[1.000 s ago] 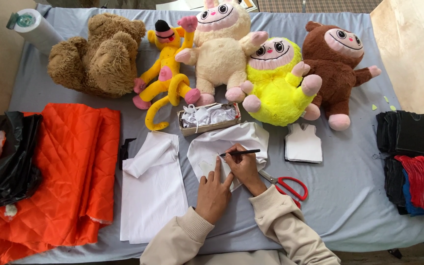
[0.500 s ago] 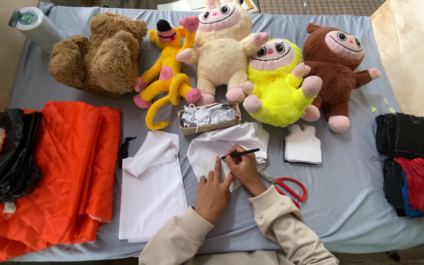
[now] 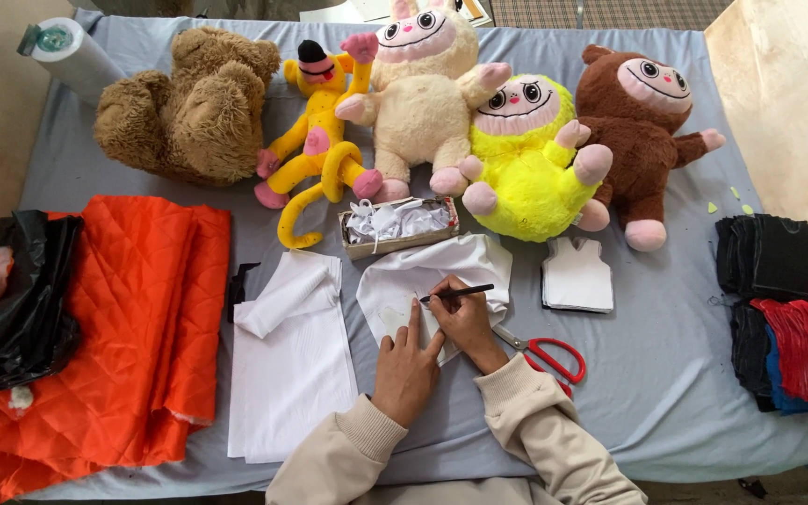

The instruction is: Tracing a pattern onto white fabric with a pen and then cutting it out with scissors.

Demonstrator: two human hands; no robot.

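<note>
Two hands: right hand (image 3: 465, 316) fingers pinch pen (image 3: 457, 294), seemingly touching white fabric (image 3: 423, 273).

**Pen hand creeps along the white fabric**

The right hand (image 3: 465, 318) and its dark pen (image 3: 457, 294) shift slightly over the white fabric piece (image 3: 423, 281), the pen tip now nearer the left hand's (image 3: 406, 367) fingertips. The left hand edges a little toward the fabric's lower edge, fingers spread flatter.

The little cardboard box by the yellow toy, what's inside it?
The cardboard box is filled with crumpled white scraps, perhaps fabric or paper. Anything beneath them is covered and cannot be seen.
</note>
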